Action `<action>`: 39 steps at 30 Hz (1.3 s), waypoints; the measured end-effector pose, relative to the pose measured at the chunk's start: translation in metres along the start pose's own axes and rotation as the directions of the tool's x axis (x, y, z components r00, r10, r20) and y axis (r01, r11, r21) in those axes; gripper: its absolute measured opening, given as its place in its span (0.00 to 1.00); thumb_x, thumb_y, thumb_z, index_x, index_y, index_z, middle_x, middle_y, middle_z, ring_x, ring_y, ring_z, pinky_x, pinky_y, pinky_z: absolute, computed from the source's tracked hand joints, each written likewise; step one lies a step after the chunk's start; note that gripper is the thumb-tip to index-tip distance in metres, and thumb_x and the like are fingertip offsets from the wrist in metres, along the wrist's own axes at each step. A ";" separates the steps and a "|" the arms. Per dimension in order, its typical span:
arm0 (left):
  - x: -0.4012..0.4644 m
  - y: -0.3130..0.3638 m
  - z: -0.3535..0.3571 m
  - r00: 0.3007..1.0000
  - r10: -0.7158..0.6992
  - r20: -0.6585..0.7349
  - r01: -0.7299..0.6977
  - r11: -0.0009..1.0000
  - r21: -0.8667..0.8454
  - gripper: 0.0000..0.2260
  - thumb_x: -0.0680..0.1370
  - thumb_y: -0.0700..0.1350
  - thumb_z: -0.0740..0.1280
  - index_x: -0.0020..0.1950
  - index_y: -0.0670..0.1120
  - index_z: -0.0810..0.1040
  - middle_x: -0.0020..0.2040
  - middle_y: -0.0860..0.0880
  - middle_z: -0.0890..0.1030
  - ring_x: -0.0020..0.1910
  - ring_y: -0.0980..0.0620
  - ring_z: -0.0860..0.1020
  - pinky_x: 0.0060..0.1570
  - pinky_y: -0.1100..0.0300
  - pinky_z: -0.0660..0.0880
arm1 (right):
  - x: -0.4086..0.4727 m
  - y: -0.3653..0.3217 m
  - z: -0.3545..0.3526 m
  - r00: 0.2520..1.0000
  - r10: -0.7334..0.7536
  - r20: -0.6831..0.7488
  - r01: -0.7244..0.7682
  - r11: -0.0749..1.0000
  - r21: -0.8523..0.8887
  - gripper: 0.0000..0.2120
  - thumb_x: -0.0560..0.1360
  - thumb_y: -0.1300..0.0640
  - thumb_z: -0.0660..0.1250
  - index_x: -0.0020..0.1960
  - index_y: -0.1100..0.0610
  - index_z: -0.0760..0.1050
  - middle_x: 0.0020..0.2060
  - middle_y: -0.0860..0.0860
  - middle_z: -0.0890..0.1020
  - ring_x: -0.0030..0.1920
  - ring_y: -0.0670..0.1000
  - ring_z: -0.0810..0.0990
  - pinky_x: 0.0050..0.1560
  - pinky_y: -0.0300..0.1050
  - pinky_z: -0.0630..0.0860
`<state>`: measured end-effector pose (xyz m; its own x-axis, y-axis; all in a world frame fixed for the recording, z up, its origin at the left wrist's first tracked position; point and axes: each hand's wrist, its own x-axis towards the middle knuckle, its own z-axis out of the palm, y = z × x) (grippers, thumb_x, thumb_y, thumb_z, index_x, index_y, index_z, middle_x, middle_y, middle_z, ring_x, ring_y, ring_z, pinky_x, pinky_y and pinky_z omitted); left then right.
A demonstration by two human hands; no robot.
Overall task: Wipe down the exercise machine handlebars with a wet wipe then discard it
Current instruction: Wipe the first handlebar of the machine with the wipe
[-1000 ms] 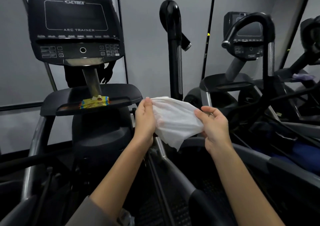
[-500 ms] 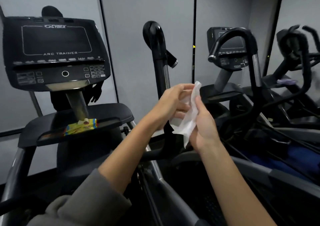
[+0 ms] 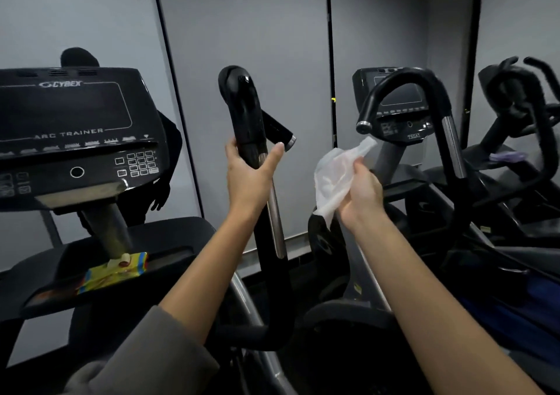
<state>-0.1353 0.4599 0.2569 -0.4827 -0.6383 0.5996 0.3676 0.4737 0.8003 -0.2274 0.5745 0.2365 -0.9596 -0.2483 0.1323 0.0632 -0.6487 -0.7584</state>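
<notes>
The upright black handlebar (image 3: 246,115) at the centre is gripped by the left hand (image 3: 247,176) just below its dark padded top, with the thumb raised toward the short side grip. To the right of the handlebar, clear of it, a crumpled white wet wipe (image 3: 331,179) is held in the right hand (image 3: 360,196). To the left of the handlebar the console (image 3: 75,134) marked ARC TRAINER is seen, and below it a yellow packet (image 3: 116,273) is lying in the tray (image 3: 169,237). A second machine's curved handle (image 3: 403,84) is seen further right of the handlebar.

A single head-worn camera looks forward and slightly down, close over both forearms, toward the handlebar (image 3: 245,115).
</notes>
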 end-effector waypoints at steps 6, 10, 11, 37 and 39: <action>0.010 -0.007 0.011 0.994 0.012 -0.112 -0.026 0.992 -0.124 0.06 0.74 0.47 0.70 0.45 0.49 0.74 0.34 0.54 0.76 0.29 0.55 0.78 0.35 0.57 0.78 | 0.065 0.020 0.048 0.964 -0.223 0.142 0.259 0.906 -0.334 0.19 0.82 0.52 0.51 0.62 0.61 0.73 0.52 0.54 0.78 0.56 0.53 0.76 0.60 0.47 0.71; 0.013 -0.011 0.013 0.989 0.036 -0.143 -0.054 0.991 -0.122 0.05 0.75 0.46 0.70 0.46 0.47 0.75 0.35 0.51 0.77 0.27 0.57 0.77 0.30 0.62 0.76 | 0.091 0.035 0.090 0.871 -0.395 0.292 0.489 0.756 -0.434 0.17 0.82 0.53 0.50 0.46 0.60 0.73 0.39 0.51 0.76 0.41 0.48 0.74 0.46 0.47 0.72; 0.014 -0.011 0.013 0.989 0.039 -0.145 -0.058 0.991 -0.125 0.05 0.75 0.46 0.70 0.44 0.48 0.75 0.34 0.52 0.77 0.27 0.57 0.77 0.30 0.62 0.75 | 0.099 0.041 0.099 0.834 -0.420 0.358 0.549 0.701 -0.455 0.18 0.82 0.52 0.49 0.54 0.62 0.74 0.47 0.53 0.78 0.50 0.50 0.76 0.56 0.51 0.72; 0.011 -0.008 0.011 0.993 0.049 -0.111 -0.066 0.986 -0.153 0.05 0.75 0.46 0.70 0.43 0.49 0.75 0.33 0.55 0.77 0.28 0.57 0.77 0.31 0.63 0.76 | 0.130 0.029 0.097 0.927 0.375 0.023 -0.374 0.927 -0.026 0.10 0.73 0.60 0.49 0.46 0.57 0.68 0.45 0.51 0.77 0.36 0.51 0.73 0.36 0.39 0.74; 0.012 -0.009 0.011 0.992 0.053 -0.113 -0.070 0.985 -0.158 0.05 0.75 0.46 0.70 0.43 0.49 0.75 0.33 0.54 0.77 0.28 0.56 0.77 0.31 0.62 0.76 | 0.127 0.030 0.101 0.949 0.314 0.040 -0.313 0.949 -0.032 0.10 0.77 0.60 0.49 0.47 0.59 0.68 0.44 0.50 0.76 0.39 0.50 0.76 0.41 0.38 0.78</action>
<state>-0.1529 0.4544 0.2571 -0.3695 -0.6770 0.6365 0.5218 0.4156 0.7450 -0.3195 0.4511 0.2950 -0.8794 -0.4680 -0.0871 0.3515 -0.5151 -0.7817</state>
